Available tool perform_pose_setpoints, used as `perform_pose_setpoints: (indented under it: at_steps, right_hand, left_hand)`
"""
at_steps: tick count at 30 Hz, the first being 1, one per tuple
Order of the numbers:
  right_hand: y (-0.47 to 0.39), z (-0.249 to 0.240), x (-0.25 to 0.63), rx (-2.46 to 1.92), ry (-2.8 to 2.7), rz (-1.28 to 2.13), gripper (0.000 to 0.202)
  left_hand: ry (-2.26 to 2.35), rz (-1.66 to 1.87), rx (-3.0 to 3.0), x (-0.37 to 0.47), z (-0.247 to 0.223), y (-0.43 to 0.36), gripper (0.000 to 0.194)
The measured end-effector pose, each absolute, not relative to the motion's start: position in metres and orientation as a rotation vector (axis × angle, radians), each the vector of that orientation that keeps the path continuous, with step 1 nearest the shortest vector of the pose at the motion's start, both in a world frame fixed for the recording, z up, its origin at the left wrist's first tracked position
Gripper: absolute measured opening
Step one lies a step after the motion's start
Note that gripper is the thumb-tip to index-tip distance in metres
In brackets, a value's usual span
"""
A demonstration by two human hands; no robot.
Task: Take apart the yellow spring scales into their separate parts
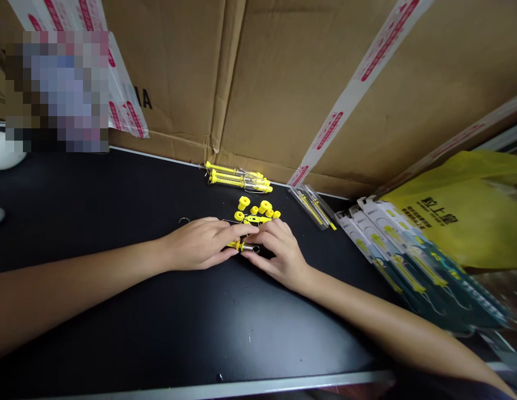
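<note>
The left hand (204,243) pinched a slim yellow plastic and silvery metal rod with a wire ring (240,245), and the right hand (281,253) curled around its ringed end, thumb and fingertips close against it; how firmly they pressed, I cannot tell. The rod lay level, low over the middle of the black table (242,328). It looked light and stiff, its metal probably slippery and its thin ring likely to bend, so the yellow collar seemed the better hold. A curved wire hook (184,220) showed beyond the left hand; whether it joined the rod was unclear.

Just past the fingers, small yellow plastic caps (243,203) and a flat yellow plastic strip (257,219) crowded the space, easily knocked. Along the table's far edge lay yellow-and-metal rods (237,180) and clear plastic packets (309,206); toward its right edge, printed boxes (398,250) overlapped beside a yellow bag (462,205).
</note>
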State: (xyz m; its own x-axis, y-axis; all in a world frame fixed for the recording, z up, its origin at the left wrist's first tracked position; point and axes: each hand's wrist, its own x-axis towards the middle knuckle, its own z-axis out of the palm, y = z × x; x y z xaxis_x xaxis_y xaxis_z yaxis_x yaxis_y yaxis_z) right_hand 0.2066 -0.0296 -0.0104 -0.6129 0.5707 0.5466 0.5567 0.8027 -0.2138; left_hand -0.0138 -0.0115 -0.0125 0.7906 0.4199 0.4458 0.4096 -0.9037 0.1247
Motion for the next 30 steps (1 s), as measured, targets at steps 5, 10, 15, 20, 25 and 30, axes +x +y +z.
perform_pose_setpoints:
  at_steps: [5,10,15,20,25,30]
  right_hand:
    - [-0.03,-0.008,0.207,-0.826,-2.297,0.127,0.006]
    - [-0.03,-0.008,0.212,-0.823,-2.099,0.3,0.006]
    - [-0.033,-0.009,0.217,-0.68,-2.055,0.2,0.004]
    - [-0.036,-0.009,0.222,-0.449,-2.245,0.02,0.009]
    - [-0.036,-0.005,0.22,-0.332,-2.411,-0.284,0.007]
    - [-0.038,0.001,0.212,-0.282,-2.566,-0.528,0.009]
  left_hand:
    - [0.761,0.771,2.912,-0.015,-0.01,-0.009,0.04]
    - [0.918,1.067,2.837,-0.017,-0.007,-0.011,0.019]
    - [0.766,0.916,2.833,-0.017,-0.013,-0.013,0.036]
    - [0.662,0.935,2.777,-0.018,-0.009,-0.012,0.032]
    - [0.66,1.004,2.697,-0.02,-0.006,-0.012,0.03]
    - [0.647,1.083,2.608,-0.02,-0.007,-0.011,0.02]
